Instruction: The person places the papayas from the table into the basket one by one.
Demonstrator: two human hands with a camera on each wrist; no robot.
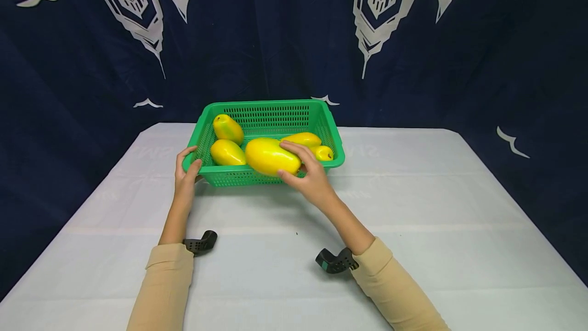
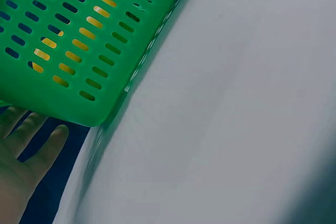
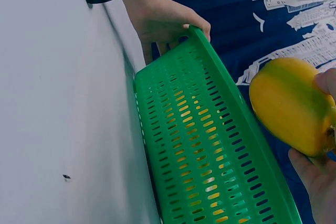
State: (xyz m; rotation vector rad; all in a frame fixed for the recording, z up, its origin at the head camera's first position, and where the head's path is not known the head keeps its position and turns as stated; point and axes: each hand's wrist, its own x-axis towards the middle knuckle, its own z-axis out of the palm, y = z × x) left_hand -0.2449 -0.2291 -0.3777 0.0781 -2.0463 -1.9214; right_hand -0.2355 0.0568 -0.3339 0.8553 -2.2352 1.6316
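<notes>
A green plastic basket (image 1: 262,176) with slotted walls stands on the white-covered table, with several yellow mangoes (image 1: 228,152) inside. My left hand (image 1: 185,172) grips the basket's left end; in the right wrist view its thumb lies over the rim and fingers show below. My right hand (image 1: 312,178) holds a large yellow mango (image 1: 271,156) above the basket's near rim, thumb on one side and fingers on the other. In the right wrist view this mango (image 3: 289,106) shows a greenish streak and a dark stem end. It hides part of the mangoes behind it.
The white tablecloth (image 1: 257,275) spreads to both sides and in front of the basket. A dark blue curtain (image 1: 275,40) with white printed shapes hangs behind the table. Black wrist devices (image 1: 337,261) sit at both cuffs.
</notes>
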